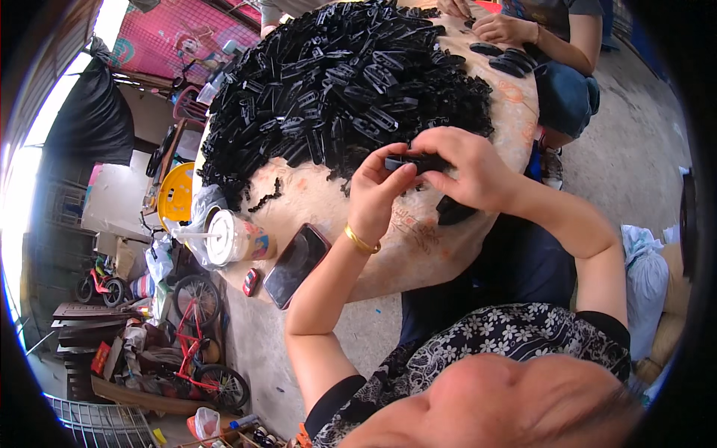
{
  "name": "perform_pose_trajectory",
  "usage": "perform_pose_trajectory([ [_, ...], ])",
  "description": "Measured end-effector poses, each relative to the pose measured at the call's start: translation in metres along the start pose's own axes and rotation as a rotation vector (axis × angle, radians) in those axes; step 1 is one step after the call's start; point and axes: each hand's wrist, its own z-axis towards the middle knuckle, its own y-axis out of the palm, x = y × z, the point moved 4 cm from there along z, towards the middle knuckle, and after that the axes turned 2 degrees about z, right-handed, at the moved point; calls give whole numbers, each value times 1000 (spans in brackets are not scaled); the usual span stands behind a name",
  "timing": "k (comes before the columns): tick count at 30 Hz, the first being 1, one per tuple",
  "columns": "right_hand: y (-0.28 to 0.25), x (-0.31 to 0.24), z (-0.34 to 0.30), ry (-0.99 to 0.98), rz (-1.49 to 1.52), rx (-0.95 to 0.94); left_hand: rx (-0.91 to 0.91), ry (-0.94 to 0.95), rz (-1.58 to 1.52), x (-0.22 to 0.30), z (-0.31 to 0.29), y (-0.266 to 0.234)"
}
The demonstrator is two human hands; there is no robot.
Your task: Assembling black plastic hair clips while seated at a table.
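Note:
Above the near side of the table, both my hands hold one small black plastic piece between them. My left hand, with a gold bangle at its wrist, pinches the piece's left end between thumb and fingers. From the right, my right hand closes over its other end, hiding much of it. Just beyond my hands spreads a large heap of black plastic parts, many long and oval with slots. Several dark oval pieces lie on the cloth below my right hand.
A patterned peach cloth covers the round table. Near its left edge are a lidded cup with a straw, a phone and a toy car. A co-worker's hand is at the far right, beside oval pieces.

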Motion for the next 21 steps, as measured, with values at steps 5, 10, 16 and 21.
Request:
perform_pose_trajectory([
  [5,5,18,-4,460,294,-222,89,230,437,15,-12,13],
  [10,-3,25,-4,325,41,-290,47,194,481,8,2,5],
  [16,-9,15,-12,230,26,-642,519,431,1319,51,29,-64],
  [21,-18,24,-20,61,0,-711,677,145,1808,31,48,-116],
])
